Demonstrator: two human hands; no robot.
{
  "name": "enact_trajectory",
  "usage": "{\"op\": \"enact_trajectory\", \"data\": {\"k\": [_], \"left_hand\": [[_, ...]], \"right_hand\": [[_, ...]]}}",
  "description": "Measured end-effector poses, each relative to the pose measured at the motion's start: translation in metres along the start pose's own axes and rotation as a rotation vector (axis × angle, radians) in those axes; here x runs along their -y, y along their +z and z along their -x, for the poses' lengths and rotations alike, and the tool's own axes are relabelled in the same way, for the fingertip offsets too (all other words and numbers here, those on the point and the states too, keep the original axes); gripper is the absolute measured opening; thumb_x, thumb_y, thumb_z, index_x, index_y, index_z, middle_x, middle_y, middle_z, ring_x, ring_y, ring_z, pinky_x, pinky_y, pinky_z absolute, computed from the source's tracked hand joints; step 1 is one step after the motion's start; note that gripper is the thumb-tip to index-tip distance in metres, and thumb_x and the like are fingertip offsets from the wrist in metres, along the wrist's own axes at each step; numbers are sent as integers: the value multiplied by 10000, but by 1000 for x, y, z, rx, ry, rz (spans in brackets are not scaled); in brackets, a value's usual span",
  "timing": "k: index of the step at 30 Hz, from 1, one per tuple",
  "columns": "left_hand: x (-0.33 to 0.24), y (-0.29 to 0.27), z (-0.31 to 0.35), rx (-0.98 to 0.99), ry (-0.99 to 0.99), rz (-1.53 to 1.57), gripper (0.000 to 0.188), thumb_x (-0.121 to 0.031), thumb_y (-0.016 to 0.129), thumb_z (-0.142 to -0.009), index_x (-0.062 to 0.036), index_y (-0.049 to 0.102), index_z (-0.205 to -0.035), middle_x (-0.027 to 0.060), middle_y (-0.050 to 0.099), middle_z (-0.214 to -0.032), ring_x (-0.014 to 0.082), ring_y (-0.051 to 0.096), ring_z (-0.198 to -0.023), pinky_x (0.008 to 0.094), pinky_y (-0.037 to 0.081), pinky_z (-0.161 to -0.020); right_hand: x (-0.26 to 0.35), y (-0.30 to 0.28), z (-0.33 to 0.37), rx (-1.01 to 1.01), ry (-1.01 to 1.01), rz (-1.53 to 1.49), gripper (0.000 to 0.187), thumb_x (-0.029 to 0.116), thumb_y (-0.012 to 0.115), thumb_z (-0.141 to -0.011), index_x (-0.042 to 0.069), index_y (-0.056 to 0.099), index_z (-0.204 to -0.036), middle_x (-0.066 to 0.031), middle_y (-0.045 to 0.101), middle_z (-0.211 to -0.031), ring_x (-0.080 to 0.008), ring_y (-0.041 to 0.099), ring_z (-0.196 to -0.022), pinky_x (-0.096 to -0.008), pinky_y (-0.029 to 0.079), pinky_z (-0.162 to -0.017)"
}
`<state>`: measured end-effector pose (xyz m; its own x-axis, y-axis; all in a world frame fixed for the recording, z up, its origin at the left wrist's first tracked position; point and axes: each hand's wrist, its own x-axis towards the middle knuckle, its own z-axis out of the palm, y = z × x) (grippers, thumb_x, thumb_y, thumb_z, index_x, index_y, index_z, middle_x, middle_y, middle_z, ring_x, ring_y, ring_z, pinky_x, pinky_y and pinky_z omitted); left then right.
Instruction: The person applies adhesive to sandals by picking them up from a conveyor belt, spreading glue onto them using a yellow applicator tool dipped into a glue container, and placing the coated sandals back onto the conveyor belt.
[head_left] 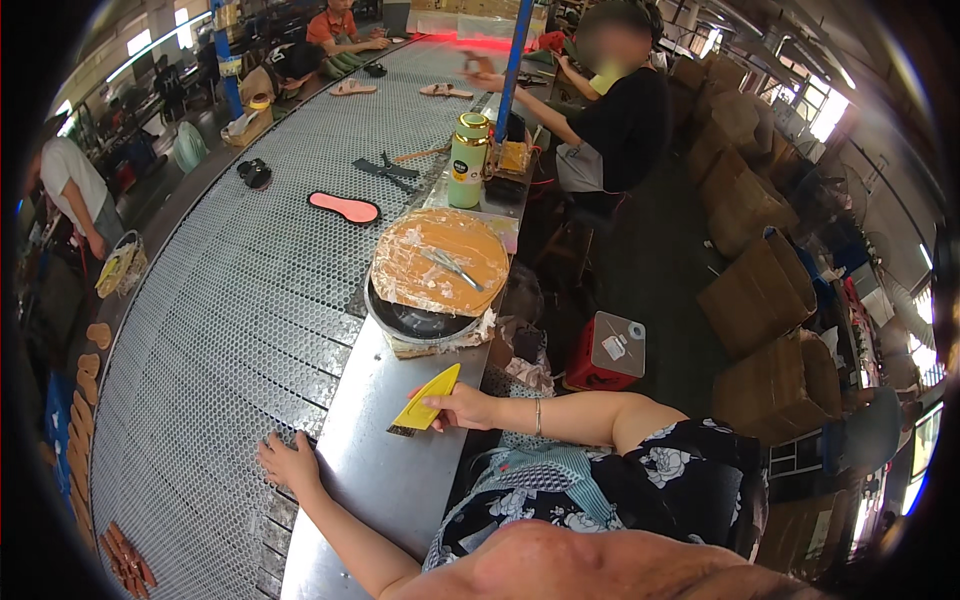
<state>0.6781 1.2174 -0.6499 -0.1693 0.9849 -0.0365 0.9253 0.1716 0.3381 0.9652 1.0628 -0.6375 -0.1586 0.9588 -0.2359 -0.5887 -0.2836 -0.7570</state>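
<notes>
My right hand (464, 407) grips a yellow wedge-shaped piece (425, 400) above the metal ledge; its lower end is dark and patterned, and I cannot make out its exact kind. My left hand (288, 463) lies with fingers spread on the edge of the grey mesh conveyor belt (220, 330), holding nothing. Beyond my right hand a round tan board (425, 240), crusted with dried residue, rests on a dark bowl (420, 322). A small brush (452, 268) lies on that board.
A green thermos (467, 165) stands on the ledge beside a blue post (513, 70). The belt carries a pink insole (345, 208), black straps (385, 172) and sandals (446, 91). A red box (606, 350) and cardboard boxes (760, 295) are at right. Other people sit farther along.
</notes>
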Motion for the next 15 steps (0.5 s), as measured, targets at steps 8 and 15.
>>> {"op": "enact_trajectory", "data": {"k": [8,15], "left_hand": [[10,15,-7,-62,-16,-41,615,-433,618,-812,-147,445,-1328,146,268,-1479,348,218,-1369,618,195,-1040],[6,10,-4,-30,-4,20,646,-387,628,-813,-104,405,-1349,182,257,-1472,388,188,-1370,638,145,-1054]], "right_hand": [[0,1,-1,6,8,0,315,177,532,-942,62,519,-1235,-68,606,-1037,-100,537,-725,-222,481,-633],[0,0,-1,-5,18,-7,331,175,541,-935,67,517,-1246,-63,610,-1010,-106,541,-711,-230,481,-630]]}}
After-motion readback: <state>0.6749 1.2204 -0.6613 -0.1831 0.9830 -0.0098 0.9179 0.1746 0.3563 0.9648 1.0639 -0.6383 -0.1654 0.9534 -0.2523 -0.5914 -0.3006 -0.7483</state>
